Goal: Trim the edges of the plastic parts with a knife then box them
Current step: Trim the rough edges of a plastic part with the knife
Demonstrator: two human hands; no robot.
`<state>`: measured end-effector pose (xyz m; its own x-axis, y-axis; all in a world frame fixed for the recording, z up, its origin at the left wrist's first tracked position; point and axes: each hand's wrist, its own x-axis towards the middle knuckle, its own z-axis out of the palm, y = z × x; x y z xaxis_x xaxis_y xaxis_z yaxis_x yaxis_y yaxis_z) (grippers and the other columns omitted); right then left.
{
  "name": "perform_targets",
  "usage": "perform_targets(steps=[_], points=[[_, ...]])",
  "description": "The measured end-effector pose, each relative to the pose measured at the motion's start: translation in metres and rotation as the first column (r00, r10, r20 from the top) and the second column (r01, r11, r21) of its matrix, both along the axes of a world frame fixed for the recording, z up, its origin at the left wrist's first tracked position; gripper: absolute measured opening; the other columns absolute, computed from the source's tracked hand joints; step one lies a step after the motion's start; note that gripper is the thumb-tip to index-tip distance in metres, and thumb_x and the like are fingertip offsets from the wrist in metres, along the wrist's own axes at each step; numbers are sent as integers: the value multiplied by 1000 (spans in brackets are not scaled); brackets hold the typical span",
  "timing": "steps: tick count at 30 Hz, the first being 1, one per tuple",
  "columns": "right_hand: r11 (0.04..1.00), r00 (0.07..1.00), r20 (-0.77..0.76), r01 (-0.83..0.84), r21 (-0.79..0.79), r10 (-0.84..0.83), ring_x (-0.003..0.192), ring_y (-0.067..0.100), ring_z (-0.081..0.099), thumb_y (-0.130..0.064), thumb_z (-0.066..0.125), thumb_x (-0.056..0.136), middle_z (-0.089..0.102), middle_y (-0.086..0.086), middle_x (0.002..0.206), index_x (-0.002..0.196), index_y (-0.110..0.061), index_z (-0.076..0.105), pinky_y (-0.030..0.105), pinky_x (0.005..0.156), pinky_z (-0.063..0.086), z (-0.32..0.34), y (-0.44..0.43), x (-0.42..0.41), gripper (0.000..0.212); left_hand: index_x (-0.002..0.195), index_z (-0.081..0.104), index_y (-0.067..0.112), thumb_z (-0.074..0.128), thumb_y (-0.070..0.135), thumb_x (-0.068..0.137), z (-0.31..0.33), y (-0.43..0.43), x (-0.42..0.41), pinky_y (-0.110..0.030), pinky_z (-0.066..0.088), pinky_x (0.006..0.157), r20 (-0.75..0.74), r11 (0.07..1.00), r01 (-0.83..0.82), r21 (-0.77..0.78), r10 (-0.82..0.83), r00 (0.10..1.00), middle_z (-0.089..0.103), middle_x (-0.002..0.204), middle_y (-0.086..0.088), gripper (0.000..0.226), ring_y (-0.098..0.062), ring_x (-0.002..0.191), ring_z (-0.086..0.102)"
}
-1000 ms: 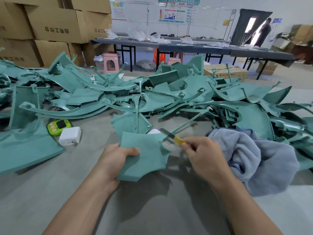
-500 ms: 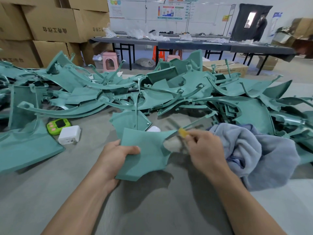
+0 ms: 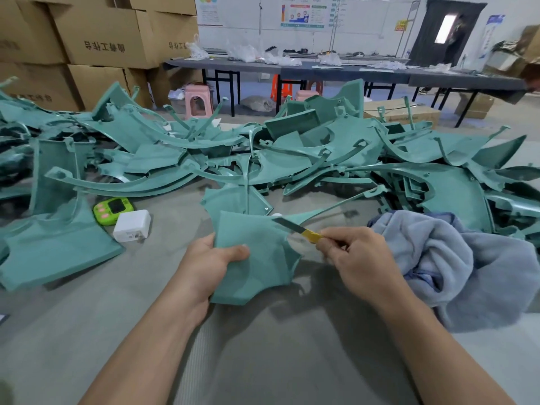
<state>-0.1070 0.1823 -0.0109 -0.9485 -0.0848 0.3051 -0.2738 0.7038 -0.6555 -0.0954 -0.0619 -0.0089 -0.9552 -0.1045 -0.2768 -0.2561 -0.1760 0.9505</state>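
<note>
The left hand [image 3: 210, 258] grips the teal plastic part [image 3: 257, 258] by its left edge, thumb pressed on the face and fingers curled beneath, the same hold as a second ago. The part stays just above the grey mat [image 3: 263, 352], in front of the person. Half a second ago the knife [image 3: 298, 229] was a blur of motion; now it shows sharp, its blade laid against the part's upper right edge. The right hand [image 3: 359, 258] pinches the yellow handle between thumb and curled fingers, as before.

On the mat at far left lies a large teal panel [image 3: 58, 252], then a green timer [image 3: 112, 210] touching a white adapter block [image 3: 132, 225]. A heap of teal parts [image 3: 306, 153] runs across the back, and a crumpled blue-grey cloth [image 3: 453, 258] sits to the right.

Behind stand stacked cardboard boxes [image 3: 102, 33], a pink stool [image 3: 198, 102], long dark tables [image 3: 350, 73] and a dark curtained doorway [image 3: 447, 30].
</note>
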Motion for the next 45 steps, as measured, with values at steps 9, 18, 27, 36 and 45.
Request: perform_targets(steps=[9, 18, 27, 36, 45], points=[[993, 995, 54, -84, 80, 79, 64, 13, 65, -20, 69, 95, 73, -15, 71, 98, -44, 76, 30, 57, 51, -1, 7, -2, 24, 102, 76, 10, 70, 0, 85, 2, -6, 1, -33, 57, 52, -1, 999, 44, 30, -44, 999, 79, 92, -13, 20, -30, 72, 76], [998, 999, 16, -43, -46, 44, 66, 23, 65, -19, 72, 93, 74, -8, 70, 83, -53, 74, 37, 62, 52, 2, 6, -1, 36, 100, 76, 10, 70, 0, 85, 3, -8, -1, -33, 57, 50, -9, 999, 37, 25, -37, 999, 79, 91, -13, 19, -28, 68, 76], [991, 992, 10, -124, 48, 124, 88, -9, 68, -19, 74, 92, 76, -27, 94, 100, -40, 81, 7, 75, 49, 10, 9, 4, 23, 99, 76, 8, 70, -2, 84, 1, -6, 0, -35, 59, 55, 33, 995, 104, 10, -104, 994, 78, 92, -17, 20, -32, 72, 75], [975, 989, 75, -136, 174, 125, 77, -5, 65, -11, 72, 90, 77, -21, 89, 96, -42, 81, 9, 67, 47, 14, 14, 7, 34, 98, 76, 7, 70, -3, 83, 1, -6, 0, -35, 60, 56, 35, 990, 138, -1, -138, 990, 78, 94, -17, 19, -34, 74, 76], [992, 992, 67, -108, 61, 104, 60, -1, 59, -6, 71, 90, 74, -21, 74, 89, -42, 81, 11, 56, 42, 18, 11, 9, 38, 99, 75, 6, 69, -1, 84, 3, -5, -2, -34, 58, 51, 34, 998, 68, 10, -69, 997, 78, 91, -16, 17, -30, 68, 75]])
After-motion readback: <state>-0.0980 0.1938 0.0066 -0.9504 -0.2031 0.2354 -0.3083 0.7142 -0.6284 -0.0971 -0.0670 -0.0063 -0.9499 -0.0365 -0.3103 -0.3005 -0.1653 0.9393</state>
